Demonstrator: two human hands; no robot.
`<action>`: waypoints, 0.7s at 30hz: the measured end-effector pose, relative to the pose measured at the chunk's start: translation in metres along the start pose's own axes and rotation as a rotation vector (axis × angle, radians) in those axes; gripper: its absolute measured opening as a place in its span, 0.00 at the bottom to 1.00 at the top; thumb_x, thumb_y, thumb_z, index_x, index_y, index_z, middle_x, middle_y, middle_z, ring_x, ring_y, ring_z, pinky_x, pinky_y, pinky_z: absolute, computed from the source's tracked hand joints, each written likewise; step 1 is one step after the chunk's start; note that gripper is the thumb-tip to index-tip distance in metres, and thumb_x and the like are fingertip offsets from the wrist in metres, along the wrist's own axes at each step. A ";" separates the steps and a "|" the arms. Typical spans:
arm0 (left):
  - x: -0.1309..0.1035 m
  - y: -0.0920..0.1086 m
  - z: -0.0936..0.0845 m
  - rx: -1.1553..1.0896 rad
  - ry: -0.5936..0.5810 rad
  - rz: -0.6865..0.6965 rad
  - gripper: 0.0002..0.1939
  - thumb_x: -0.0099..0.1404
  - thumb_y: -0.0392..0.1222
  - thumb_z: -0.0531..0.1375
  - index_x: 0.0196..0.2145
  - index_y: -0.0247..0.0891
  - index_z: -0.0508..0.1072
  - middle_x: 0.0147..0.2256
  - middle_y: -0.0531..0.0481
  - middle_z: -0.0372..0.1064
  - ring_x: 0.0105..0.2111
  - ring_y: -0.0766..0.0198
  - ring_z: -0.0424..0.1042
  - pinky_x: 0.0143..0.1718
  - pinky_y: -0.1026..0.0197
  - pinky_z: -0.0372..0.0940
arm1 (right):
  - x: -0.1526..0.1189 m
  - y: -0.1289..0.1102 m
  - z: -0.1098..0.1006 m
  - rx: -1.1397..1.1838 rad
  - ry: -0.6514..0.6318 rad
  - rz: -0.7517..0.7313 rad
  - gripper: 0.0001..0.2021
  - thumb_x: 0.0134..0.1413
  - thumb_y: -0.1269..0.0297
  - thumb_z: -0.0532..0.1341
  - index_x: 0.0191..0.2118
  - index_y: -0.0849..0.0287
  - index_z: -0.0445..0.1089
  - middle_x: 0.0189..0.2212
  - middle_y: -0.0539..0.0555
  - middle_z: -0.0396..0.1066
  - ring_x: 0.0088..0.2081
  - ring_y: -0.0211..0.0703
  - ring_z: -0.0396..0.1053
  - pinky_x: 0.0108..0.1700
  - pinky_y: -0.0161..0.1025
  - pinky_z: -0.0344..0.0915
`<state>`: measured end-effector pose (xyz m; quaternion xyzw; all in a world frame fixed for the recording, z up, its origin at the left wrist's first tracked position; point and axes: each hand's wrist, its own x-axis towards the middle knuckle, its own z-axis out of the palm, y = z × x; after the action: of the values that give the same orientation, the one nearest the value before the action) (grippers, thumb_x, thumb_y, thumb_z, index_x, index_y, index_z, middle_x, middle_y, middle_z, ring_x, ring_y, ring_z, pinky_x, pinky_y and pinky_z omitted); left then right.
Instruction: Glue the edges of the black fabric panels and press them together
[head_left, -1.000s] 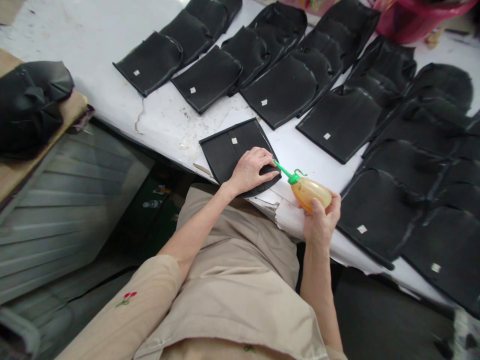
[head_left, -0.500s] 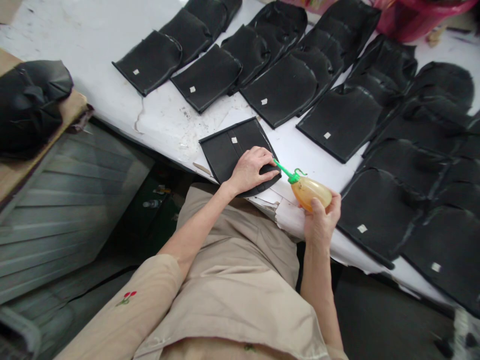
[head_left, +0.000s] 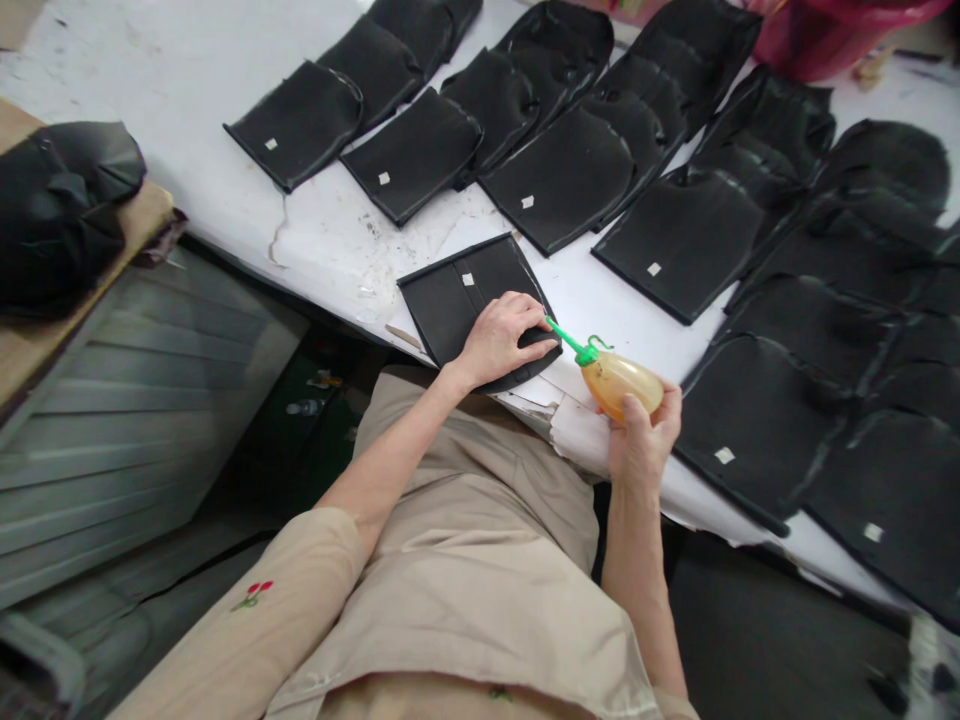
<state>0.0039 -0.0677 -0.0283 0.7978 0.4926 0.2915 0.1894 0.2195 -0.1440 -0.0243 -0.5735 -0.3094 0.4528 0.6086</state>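
At the table's front edge lies a flat black leather-like piece (head_left: 448, 298) with a small white sticker and a raised strip across it. My left hand (head_left: 504, 338) is over its right part, fingers bent and closed on the right edge. My right hand (head_left: 646, 428) is wrapped round a squeeze glue bottle (head_left: 621, 384) of amber liquid. The bottle tilts, and its green nozzle points left, with the tip at the piece's edge beside my left fingertips. Whether liquid comes out is too small to see.
Rows of overlapping black pieces (head_left: 559, 180) with white stickers cover the back and right of the white table (head_left: 187, 120). A pink basin (head_left: 814, 40) stands at the back right. Left, a black bundle (head_left: 64, 215) rests on a wooden board (head_left: 154, 212) above a grey slatted panel (head_left: 112, 400).
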 end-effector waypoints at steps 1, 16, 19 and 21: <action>0.000 0.000 0.000 0.001 -0.005 -0.003 0.10 0.69 0.49 0.62 0.40 0.40 0.76 0.47 0.46 0.74 0.51 0.54 0.67 0.52 0.52 0.61 | 0.000 0.000 0.000 -0.006 -0.002 -0.002 0.25 0.39 0.60 0.71 0.44 0.55 0.64 0.39 0.50 0.70 0.35 0.43 0.72 0.26 0.34 0.69; 0.000 0.000 -0.001 0.007 -0.008 -0.004 0.10 0.69 0.49 0.62 0.40 0.40 0.76 0.47 0.47 0.74 0.50 0.54 0.68 0.51 0.53 0.61 | 0.001 0.002 -0.002 0.004 -0.010 -0.012 0.24 0.39 0.60 0.71 0.44 0.55 0.64 0.39 0.50 0.70 0.35 0.42 0.72 0.27 0.34 0.70; 0.000 0.001 -0.001 0.005 -0.019 -0.018 0.10 0.69 0.49 0.62 0.40 0.40 0.76 0.48 0.47 0.74 0.51 0.54 0.67 0.52 0.52 0.60 | 0.000 0.001 -0.001 0.027 -0.006 -0.009 0.25 0.38 0.60 0.72 0.43 0.55 0.64 0.40 0.50 0.70 0.36 0.43 0.72 0.27 0.35 0.70; 0.000 0.001 0.000 0.003 -0.019 -0.020 0.10 0.69 0.49 0.62 0.40 0.40 0.76 0.48 0.46 0.74 0.51 0.54 0.67 0.52 0.52 0.61 | 0.000 0.001 0.000 0.033 -0.003 -0.007 0.25 0.38 0.60 0.72 0.43 0.55 0.64 0.39 0.50 0.71 0.36 0.43 0.72 0.27 0.34 0.70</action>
<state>0.0043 -0.0680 -0.0273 0.7959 0.4991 0.2813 0.1959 0.2199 -0.1439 -0.0251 -0.5614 -0.3047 0.4565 0.6193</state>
